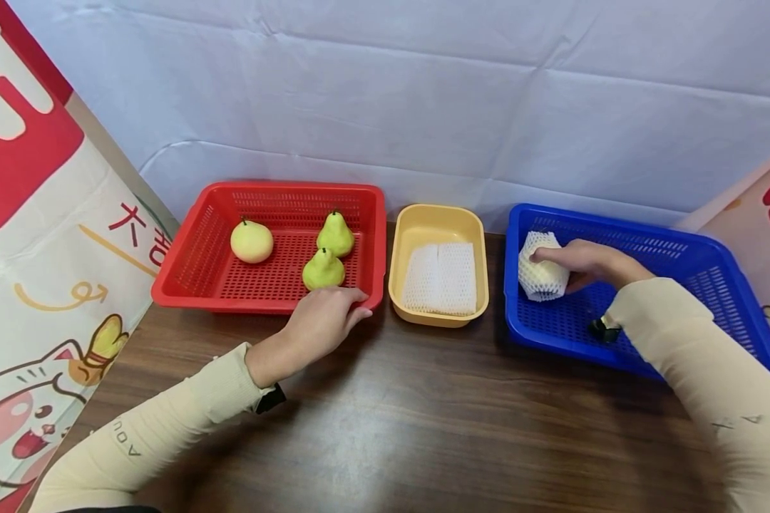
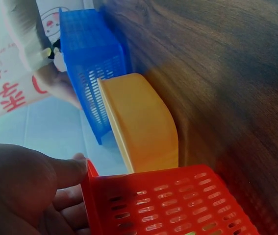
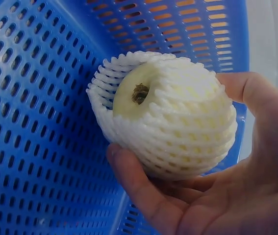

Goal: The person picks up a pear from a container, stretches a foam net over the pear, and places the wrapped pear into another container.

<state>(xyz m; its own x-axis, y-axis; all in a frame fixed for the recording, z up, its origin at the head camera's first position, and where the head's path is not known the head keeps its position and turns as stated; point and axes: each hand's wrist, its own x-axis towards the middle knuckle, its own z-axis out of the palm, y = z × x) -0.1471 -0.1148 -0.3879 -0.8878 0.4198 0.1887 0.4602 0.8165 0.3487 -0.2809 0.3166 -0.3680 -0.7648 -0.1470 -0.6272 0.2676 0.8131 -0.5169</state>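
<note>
And across the surface (image 1: 423, 406): blue basket (image 1: 561, 342) at three o'clock, red basket (image 1: 231, 305) at nine, yellow tub (image 1: 438, 320) between, its nets (image 1: 457, 278) seemingly handy for either side! Left hand (image 1: 321, 320) pinches red's rim at four o'clock, perhaps for steadiness; right hand (image 1: 593, 262) cups a netted fruit (image 3: 178, 122) inside blue, the net perhaps against bruising.
</note>
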